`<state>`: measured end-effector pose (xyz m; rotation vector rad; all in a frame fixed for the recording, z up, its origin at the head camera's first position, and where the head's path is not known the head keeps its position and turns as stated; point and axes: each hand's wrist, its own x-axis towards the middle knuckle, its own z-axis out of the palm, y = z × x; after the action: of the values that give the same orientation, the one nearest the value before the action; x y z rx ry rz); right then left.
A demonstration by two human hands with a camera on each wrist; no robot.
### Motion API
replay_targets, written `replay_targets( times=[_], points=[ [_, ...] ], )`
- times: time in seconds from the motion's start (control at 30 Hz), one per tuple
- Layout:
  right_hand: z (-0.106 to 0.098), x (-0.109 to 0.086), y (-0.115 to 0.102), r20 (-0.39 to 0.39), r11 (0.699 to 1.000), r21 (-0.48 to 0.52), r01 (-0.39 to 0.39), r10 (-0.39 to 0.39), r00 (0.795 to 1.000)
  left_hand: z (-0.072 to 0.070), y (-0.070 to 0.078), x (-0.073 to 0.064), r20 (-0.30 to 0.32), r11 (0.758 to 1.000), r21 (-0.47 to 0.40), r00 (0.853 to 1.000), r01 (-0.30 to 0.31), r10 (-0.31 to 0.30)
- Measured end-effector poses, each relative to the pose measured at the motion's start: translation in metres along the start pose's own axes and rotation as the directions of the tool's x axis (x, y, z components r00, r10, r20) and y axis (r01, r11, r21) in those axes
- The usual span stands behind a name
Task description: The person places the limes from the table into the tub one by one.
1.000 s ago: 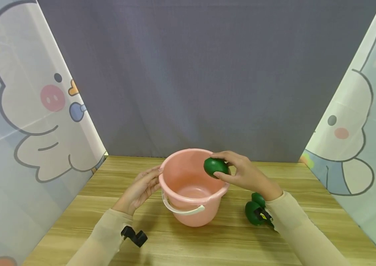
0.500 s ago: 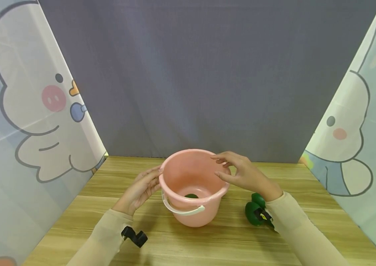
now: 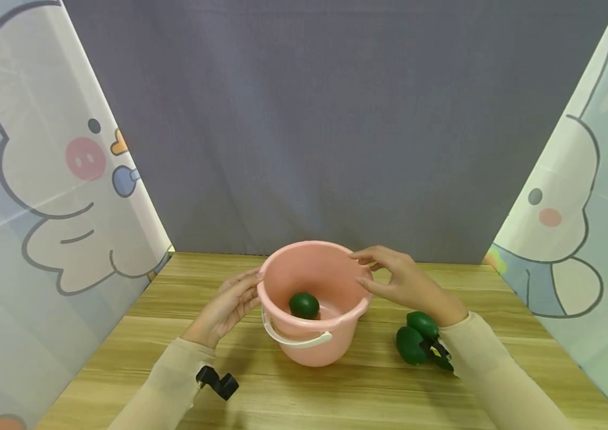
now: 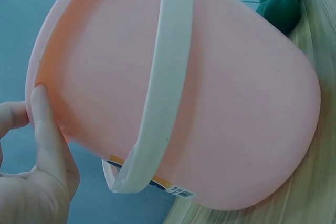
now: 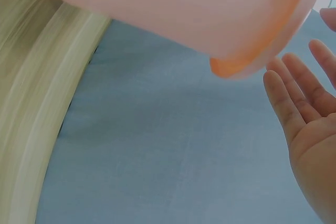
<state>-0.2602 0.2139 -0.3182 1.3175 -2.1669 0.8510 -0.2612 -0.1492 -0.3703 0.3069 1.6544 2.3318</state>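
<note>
A pink bucket [image 3: 331,343] with a white handle [image 3: 304,343] stands upright on the wooden table. Inside it, toward the near left, lies a smooth, dark green egg-shaped fruit [image 3: 304,305]. My left hand [image 3: 231,304] holds the bucket's left rim, thumb at the edge and a finger pressed under the lip in the left wrist view. My right hand [image 3: 398,278] hovers at the right rim with fingers spread and nothing between them. Several more dark green fruits [image 3: 411,345] lie together on the table beneath my right forearm, partly covered by the wrist camera.
The wooden table [image 3: 347,397] ends at a grey cloth backdrop [image 3: 304,131]. Side curtains [image 3: 57,251] with cartoon figures hang at left and right. A black wrist mount [image 3: 218,382] sticks out from the left sleeve.
My right hand has let go of the green fruit, which dropped into the bucket and shifted toward its near left. That hand then drew slightly right. The left hand stayed put.
</note>
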Motion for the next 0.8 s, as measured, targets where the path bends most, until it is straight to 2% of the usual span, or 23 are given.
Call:
replay_targets(
  times=[0.3,0.5,0.8],
  points=[
    [-0.012,-0.014,0.002,0.055,0.991,-0.025,-0.128,0.129,0.99,0.002,-0.001,0.002,-0.014,1.0,0.008,1.0,0.009,-0.009],
    [-0.017,-0.028,0.005,0.062,0.979,-0.066,-0.192,0.196,0.979,0.002,-0.002,0.002,-0.015,1.0,0.005,1.0,0.008,-0.008],
    [-0.023,-0.051,0.016,0.025,0.979,-0.117,-0.166,0.17,0.985,0.004,-0.002,0.002,-0.021,1.0,-0.003,1.0,0.011,-0.011]
  ],
)
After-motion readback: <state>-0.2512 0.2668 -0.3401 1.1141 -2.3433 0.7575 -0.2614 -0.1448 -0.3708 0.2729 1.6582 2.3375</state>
